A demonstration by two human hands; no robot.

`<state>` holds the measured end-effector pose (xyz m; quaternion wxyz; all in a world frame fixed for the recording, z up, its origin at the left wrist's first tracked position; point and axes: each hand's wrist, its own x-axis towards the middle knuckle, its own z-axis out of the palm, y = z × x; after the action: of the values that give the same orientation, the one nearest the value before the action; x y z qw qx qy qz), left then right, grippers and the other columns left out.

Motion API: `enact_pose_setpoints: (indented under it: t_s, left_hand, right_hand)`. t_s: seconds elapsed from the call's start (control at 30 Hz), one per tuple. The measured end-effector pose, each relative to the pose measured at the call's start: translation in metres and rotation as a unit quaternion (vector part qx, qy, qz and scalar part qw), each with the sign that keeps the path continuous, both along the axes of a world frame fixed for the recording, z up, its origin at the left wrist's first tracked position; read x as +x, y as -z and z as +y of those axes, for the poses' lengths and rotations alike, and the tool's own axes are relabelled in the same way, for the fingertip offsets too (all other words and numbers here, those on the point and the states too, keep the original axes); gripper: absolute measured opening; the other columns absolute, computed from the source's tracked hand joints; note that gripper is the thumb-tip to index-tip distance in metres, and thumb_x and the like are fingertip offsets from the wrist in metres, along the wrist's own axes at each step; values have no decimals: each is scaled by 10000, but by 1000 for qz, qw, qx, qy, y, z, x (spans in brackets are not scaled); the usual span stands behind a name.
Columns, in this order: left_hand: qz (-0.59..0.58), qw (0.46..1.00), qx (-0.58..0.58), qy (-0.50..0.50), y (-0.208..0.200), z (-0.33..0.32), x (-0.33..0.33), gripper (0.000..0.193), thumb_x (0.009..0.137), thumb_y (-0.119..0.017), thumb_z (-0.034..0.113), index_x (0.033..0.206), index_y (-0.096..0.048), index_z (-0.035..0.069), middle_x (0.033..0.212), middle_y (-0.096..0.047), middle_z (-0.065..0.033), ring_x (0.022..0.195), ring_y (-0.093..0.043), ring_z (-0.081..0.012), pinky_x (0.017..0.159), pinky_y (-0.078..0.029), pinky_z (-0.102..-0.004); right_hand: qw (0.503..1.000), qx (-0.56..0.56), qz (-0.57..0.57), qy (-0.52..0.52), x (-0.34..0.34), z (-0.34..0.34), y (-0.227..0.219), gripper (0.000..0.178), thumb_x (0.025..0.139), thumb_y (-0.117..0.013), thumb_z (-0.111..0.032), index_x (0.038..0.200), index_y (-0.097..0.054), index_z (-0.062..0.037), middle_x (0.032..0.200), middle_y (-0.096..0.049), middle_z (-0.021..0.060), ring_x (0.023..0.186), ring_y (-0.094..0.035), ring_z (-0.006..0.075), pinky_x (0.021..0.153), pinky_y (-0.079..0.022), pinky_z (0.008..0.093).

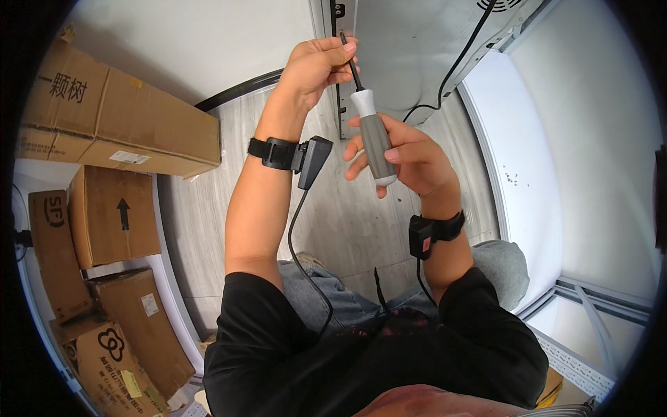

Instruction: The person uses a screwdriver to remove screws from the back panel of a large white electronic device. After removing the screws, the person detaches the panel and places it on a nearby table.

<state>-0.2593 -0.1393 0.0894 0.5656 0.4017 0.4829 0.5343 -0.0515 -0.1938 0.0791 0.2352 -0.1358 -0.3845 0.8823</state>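
Observation:
A screwdriver (377,144) with a thick grey and white handle and a dark shaft points away from me, its tip up against the metal edge strip (345,19) of a grey appliance-like cabinet (410,59). My left hand (321,68) pinches the shaft close to the tip. Around the handle are the thumb and fingers of my right hand (420,161), some fingers loosely spread beneath it. Whether a screw sits at the tip is hard to make out. Each wrist wears a black strapped device, the left one (316,161) and the right one (421,238) both trailing cables.
Cardboard boxes (149,125) are stacked along the left side. A black cable (445,87) hangs down the cabinet's panel. To the right stands a white wall panel (521,160), with a metal frame (590,299) lower down. Grey wood-look flooring (201,229) lies below.

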Motion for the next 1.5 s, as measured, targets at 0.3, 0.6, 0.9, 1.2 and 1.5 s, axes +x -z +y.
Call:
enact_pose_setpoints:
  t_s: [0.3, 0.6, 0.9, 1.2, 1.5]
  left_hand:
    - [46, 999, -14, -18, -1, 0, 2, 219, 873, -632, 164, 1046, -639, 29, 760, -606, 5, 684, -595, -87, 613, -476, -212]
    - [-8, 1000, -1, -9, 2, 1, 0, 221, 873, -630, 162, 1038, -638, 14, 790, -628, -17, 669, -596, -92, 601, -481, -202]
    - [11, 1000, -10, -9, -1, 2, 1, 230, 886, -612, 158, 1059, -622, 6, 799, -625, -28, 665, -597, -105, 612, -497, -208]
    - [23, 999, -32, -11, -9, -1, 4, 246, 888, -604, 148, 1081, -613, -3, 800, -619, -27, 666, -593, -102, 624, -510, -224]
    - [-15, 1000, -13, 1, 0, 2, -2, 260, 873, -634, 203, 1047, -640, 10, 818, -635, -31, 671, -598, -104, 622, -505, -222]
  right_hand:
    - [955, 182, -235, 22, -10, -4, 6, 581, 731, -725, -189, 1195, -438, 9, 849, -589, 65, 724, -623, 122, 472, -519, 258]
    - [988, 101, -105, 55, -4, -4, 10, 578, 705, -747, -181, 1176, -466, 0, 786, -533, 20, 615, -524, 77, 407, -372, 196]
    - [989, 91, -101, 53, -10, -5, 18, 584, 711, -742, -187, 1178, -453, 15, 858, -586, 61, 729, -634, 144, 429, -409, 213]
    - [975, 148, -163, 20, -4, 1, 16, 611, 726, -720, -156, 1223, -404, 5, 898, -611, 98, 723, -650, 171, 451, -477, 247]
    - [999, 23, -39, -22, -3, 3, 14, 562, 750, -703, -167, 1200, -407, -3, 895, -606, 99, 767, -656, 170, 443, -487, 250]
